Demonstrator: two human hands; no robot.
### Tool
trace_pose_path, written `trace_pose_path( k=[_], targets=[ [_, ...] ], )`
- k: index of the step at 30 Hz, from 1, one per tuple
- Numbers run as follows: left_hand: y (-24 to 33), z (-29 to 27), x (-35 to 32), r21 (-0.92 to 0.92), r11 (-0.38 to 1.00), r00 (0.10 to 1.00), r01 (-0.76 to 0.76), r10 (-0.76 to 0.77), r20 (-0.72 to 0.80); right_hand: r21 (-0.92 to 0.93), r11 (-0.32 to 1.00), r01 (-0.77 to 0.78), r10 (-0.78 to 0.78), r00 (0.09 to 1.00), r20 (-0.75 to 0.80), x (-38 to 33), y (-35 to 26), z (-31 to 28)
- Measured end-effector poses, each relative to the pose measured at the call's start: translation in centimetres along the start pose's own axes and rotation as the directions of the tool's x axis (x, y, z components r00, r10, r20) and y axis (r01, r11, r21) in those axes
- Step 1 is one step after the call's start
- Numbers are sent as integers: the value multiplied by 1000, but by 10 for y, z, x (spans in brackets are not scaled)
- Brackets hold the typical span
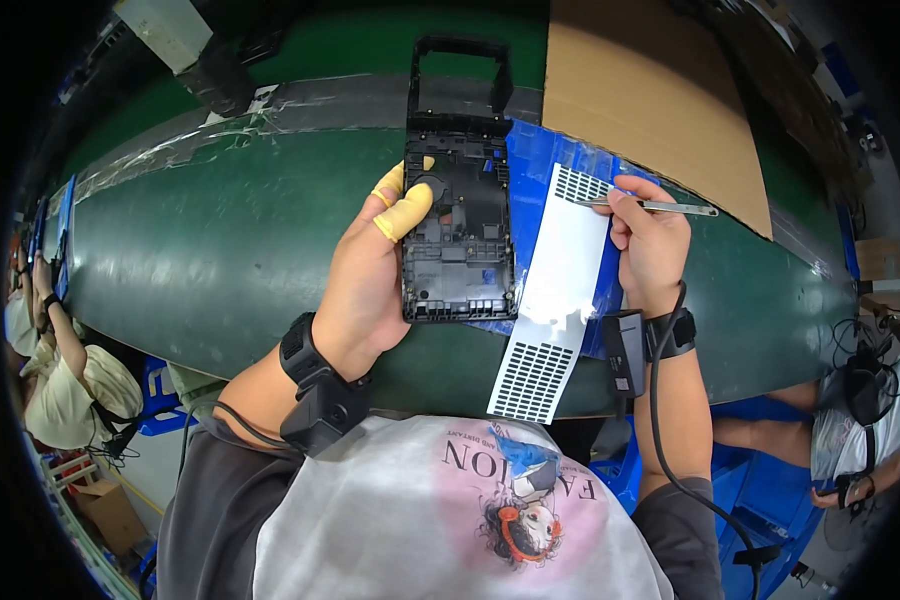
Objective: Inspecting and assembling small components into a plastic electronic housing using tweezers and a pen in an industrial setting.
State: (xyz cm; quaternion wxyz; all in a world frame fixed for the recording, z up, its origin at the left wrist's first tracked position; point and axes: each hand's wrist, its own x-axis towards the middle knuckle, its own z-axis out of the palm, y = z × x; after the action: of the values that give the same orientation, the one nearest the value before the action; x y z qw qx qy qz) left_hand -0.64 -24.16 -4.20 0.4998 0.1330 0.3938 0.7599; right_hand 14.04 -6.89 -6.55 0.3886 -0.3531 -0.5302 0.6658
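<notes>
My left hand (362,270), with yellow finger cots on the thumb and a finger, grips a black plastic housing (460,205) by its left side. The housing is held upright, its ribbed inner side showing and an open rectangular frame at its far end. In my right hand (655,245) is a pair of metal tweezers (688,208), pinched between thumb and fingers. Their tips meet the far end of a white backing sheet (562,265) dotted with rows of small black rectangular stickers. Whether a sticker is between the tips is too small to tell. The sheet's near end hangs over the table edge.
Beneath the sheet lies a blue, tape-covered surface (532,165) on the green table (200,230). A large cardboard piece (655,100) stands at the far right. Other people sit at left (80,375) and right (865,410). Cables run from bands on both my wrists.
</notes>
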Motion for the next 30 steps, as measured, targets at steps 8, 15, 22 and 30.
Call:
trace_pose_path(
  k=[8, 15, 22, 30],
  targets=[
    [0, 4, -5, -106, 994, 999, 12, -15, -31, -29, 1000, 0, 0, 1000, -14, -2, 0, 3],
    [-4, 7, -3, 0, 999, 998, -49, 49, 35, 94, 996, 12, -23, 993, 112, -21, -27, 3],
    [-3, 10, -9, -76, 997, 994, 12, -4, 111, 87, 995, 57, -82, 944, 319, -76, -49, 47],
    [-6, 11, -16, -90, 996, 991, 26, -14, 135, 134, 989, 67, -100, 962, 253, -74, -25, 56]
  ],
)
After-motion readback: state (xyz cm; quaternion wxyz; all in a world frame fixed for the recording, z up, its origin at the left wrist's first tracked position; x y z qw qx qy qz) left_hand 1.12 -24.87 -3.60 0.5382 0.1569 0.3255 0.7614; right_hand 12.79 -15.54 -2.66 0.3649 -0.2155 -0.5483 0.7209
